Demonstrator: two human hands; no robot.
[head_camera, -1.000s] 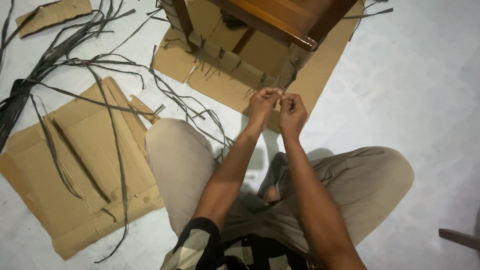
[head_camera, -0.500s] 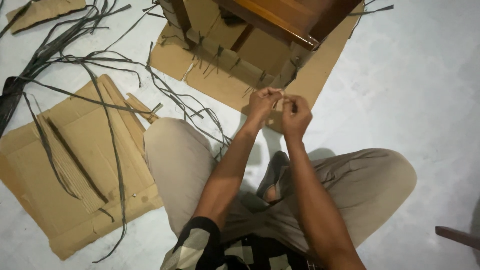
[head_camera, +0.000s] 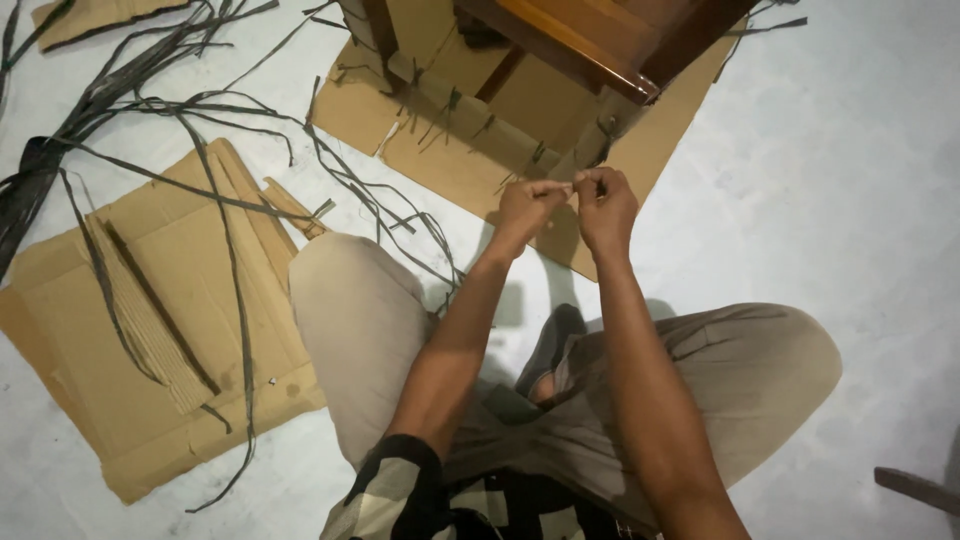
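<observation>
While both hands sit fingertip to fingertip at the frame's cardboard wrap, little differs from a second ago: same pinch point, hands only nudged a touch lower and closer together.

- Left hand (head_camera: 528, 205) and right hand (head_camera: 603, 203): together, thumbs and forefingers clamped on something thin between them. Looks like a dark strap end (head_camera: 572, 186), but too small to confirm.
- Read: fine work at one spot, likely knotting or tightening a tie. No slack visibly taken up across the frames.
- Wood frame (head_camera: 600, 40): top centre, brown, corner wrapped in a cardboard strip (head_camera: 470, 115) with several short dark ties along it. Hands are just beside the strip's near end.
- Cardboard sheet (head_camera: 460, 170) lies flat under the frame, tan, plain.
- Second cardboard piece (head_camera: 150, 330): left of the knee, flattened box with flaps, tan, one corrugated patch exposed. No labels or print visible on any piece.
- Small cardboard scrap (head_camera: 90, 15) at top left.
- Loose straps (head_camera: 130, 95): dark bundle fanned across the left floor and over the flattened box, well apart from the hands.
- Floor (head_camera: 850, 200): pale, smooth.
</observation>
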